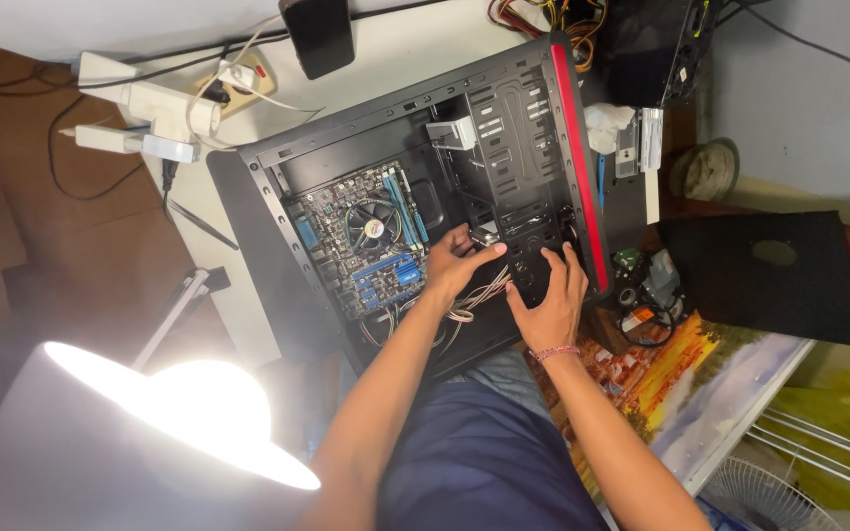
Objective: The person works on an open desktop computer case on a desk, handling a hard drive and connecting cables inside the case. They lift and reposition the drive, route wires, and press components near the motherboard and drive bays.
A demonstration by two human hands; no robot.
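My left hand [453,264] pinches a small metal part [485,234] inside the computer case [504,108]; my right hand [551,295] rests spread, fingers on the drive bay [533,258].

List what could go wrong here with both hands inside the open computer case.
The left hand works just above a loose bundle of thin cables; a tug could snag or unplug them. The right hand presses on the perforated metal drive cage, whose edges might scrape its fingers. The lit lamp beside the left arm could get bumped.
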